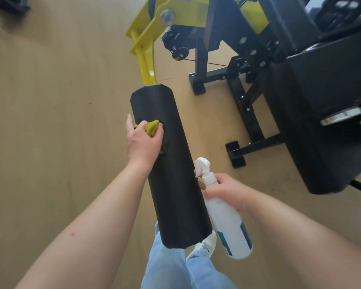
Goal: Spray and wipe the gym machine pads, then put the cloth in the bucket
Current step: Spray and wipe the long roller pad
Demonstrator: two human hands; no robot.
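Left grip (143, 140): bunched on the cloth (151, 127); I should press long, overlapping strokes along the pad (175, 184).
Right grip (225, 190): wrapped round bottle (227, 222), beside pad.

Light: bright, even, no hard source visible.
Shadows: faint, soft beneath the machine (321, 105) at 3 o'clock.
Blur: machine top, 1 o'clock.
Distortion: wide-angle bending toward edges.
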